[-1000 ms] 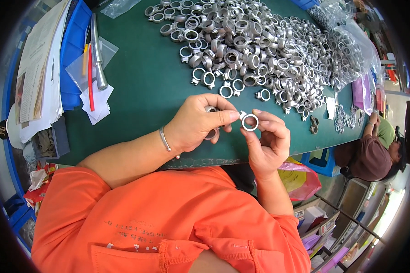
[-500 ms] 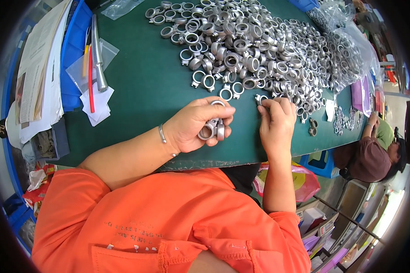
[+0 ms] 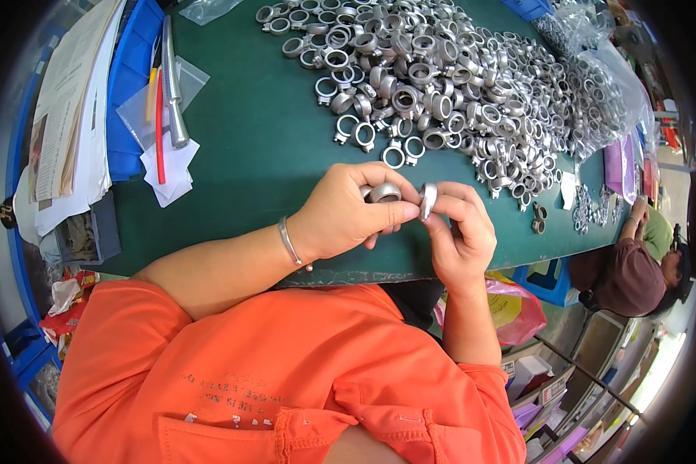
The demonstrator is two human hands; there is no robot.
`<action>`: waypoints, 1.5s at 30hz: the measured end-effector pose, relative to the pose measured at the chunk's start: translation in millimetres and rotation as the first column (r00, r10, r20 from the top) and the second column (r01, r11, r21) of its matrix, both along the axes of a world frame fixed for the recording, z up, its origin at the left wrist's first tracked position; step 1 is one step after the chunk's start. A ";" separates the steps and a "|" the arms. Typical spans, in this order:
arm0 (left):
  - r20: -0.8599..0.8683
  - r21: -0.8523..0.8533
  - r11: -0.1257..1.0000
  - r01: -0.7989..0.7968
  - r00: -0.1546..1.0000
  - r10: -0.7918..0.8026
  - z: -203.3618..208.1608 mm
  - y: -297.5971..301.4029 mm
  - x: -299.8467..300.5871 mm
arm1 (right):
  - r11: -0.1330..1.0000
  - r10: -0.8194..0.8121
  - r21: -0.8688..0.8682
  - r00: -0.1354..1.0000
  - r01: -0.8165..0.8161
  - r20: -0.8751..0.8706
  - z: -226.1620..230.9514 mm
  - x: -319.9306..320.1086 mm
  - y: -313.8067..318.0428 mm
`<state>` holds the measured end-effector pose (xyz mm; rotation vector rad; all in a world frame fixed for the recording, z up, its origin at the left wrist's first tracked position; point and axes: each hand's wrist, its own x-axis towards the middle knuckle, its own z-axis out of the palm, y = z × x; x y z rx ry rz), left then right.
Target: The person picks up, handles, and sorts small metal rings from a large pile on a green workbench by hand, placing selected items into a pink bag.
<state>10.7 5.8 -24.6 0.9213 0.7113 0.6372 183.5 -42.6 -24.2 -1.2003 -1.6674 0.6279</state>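
My left hand [image 3: 346,213] is closed around several silver metal rings [image 3: 381,192], stacked between thumb and fingers. My right hand [image 3: 462,233] pinches one more silver ring [image 3: 428,199] by its edge, held upright right beside the left hand's stack. Both hands hover over the near edge of the green table [image 3: 263,147]. A large heap of silver ring fittings [image 3: 456,85] lies on the table beyond the hands. A thin bracelet [image 3: 288,240] circles my left wrist.
At the left lie a metal tool [image 3: 173,85], a red pen [image 3: 160,131], clear bags, papers [image 3: 66,124] and a blue tray [image 3: 127,85]. A clear bag of rings [image 3: 595,85] sits at the right. Another person [image 3: 634,271] sits beyond the table's right end.
My right hand went out to the heap, took a ring, and has come back beside the left hand. The left hand now holds its stack a little higher.
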 end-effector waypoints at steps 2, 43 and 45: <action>0.010 0.062 0.998 -0.012 1.000 0.011 -2.3 -2.1 0.5 | 0.996 0.024 -0.079 0.989 -0.036 -0.146 0.6 -0.9 -1.5; 0.076 -0.259 0.963 0.075 0.996 -0.057 -3.5 0.3 0.0 | 0.982 0.025 -0.158 0.910 -0.099 -0.414 -7.0 -10.7 -6.4; 0.069 -0.255 0.965 0.063 0.997 -0.046 -3.8 0.2 1.2 | 0.966 -0.052 -0.245 0.864 -0.084 -0.501 -5.8 -12.4 -7.8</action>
